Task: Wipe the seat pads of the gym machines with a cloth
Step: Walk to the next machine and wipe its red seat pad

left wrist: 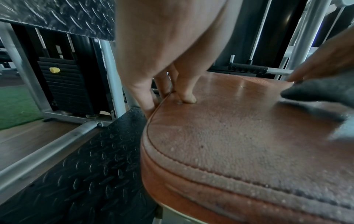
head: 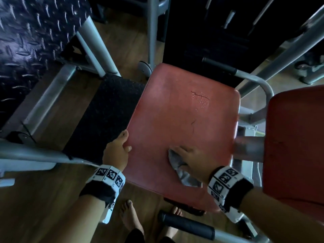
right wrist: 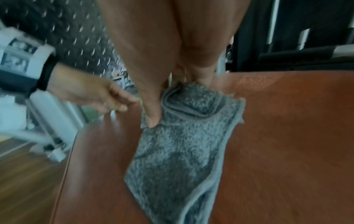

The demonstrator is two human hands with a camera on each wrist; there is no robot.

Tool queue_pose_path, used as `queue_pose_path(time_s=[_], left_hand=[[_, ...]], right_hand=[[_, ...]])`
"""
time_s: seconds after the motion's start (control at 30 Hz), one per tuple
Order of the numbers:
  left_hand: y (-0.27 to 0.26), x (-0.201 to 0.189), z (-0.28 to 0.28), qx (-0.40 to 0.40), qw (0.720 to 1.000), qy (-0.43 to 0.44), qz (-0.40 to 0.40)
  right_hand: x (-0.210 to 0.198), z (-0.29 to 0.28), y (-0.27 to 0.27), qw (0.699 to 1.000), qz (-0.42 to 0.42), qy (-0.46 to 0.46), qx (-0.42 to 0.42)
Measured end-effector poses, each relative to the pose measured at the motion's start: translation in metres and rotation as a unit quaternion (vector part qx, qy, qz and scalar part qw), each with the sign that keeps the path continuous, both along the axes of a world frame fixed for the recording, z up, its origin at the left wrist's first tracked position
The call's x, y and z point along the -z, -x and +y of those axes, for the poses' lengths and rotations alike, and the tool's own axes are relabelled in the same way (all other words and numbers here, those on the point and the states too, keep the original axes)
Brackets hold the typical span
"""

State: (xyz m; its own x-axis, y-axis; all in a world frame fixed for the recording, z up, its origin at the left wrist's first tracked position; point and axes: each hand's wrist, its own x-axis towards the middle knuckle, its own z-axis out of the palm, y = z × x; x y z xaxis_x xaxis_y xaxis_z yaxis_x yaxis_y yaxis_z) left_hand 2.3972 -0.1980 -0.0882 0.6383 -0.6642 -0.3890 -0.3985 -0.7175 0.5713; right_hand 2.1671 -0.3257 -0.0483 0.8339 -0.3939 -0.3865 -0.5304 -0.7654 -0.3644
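Note:
A worn red seat pad (head: 177, 120) fills the middle of the head view, with small droplets on its far half. My left hand (head: 125, 141) grips its left edge, thumb (left wrist: 188, 98) on top and fingers down the side. My right hand (head: 182, 155) holds a grey terry cloth (head: 187, 178) down on the pad's near part. In the right wrist view the cloth (right wrist: 178, 151) bunches under the palm, my thumb (right wrist: 151, 119) pins its edge, and the rest trails toward the wrist. The left hand (right wrist: 107, 98) shows beside it.
A second red pad (head: 294, 146) stands close on the right, joined by a steel tube (head: 249, 149). Black-grip handles (head: 187, 225) (head: 219, 66) flank the seat. A black tread step (head: 105, 111), a diamond-plate footplate (head: 26, 41) and a weight stack (left wrist: 65, 84) are left. Bare feet (head: 129, 218) stand on the wood floor.

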Motion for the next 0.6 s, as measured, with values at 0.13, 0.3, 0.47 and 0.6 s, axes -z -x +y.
queue_pose_path(time_s=[0.13, 0.3, 0.47, 0.6], left_hand=[[-0.001, 0.001, 0.001, 0.003, 1.0, -0.01, -0.014], [-0.001, 0.003, 0.002, -0.001, 1.0, -0.003, -0.013], [0.0, 0.002, 0.003, -0.003, 1.0, 0.008, -0.011], [-0.001, 0.0, 0.004, -0.002, 1.0, 0.007, -0.004]], right_hand=[[-0.033, -0.014, 0.0, 0.988, -0.105, -0.046, 0.103], [-0.066, -0.015, 0.0, 0.924, -0.253, -0.116, 0.263], [-0.028, -0.014, 0.023, 0.98, -0.04, -0.054, 0.189], [-0.011, -0.008, 0.041, 0.987, 0.033, -0.014, 0.158]])
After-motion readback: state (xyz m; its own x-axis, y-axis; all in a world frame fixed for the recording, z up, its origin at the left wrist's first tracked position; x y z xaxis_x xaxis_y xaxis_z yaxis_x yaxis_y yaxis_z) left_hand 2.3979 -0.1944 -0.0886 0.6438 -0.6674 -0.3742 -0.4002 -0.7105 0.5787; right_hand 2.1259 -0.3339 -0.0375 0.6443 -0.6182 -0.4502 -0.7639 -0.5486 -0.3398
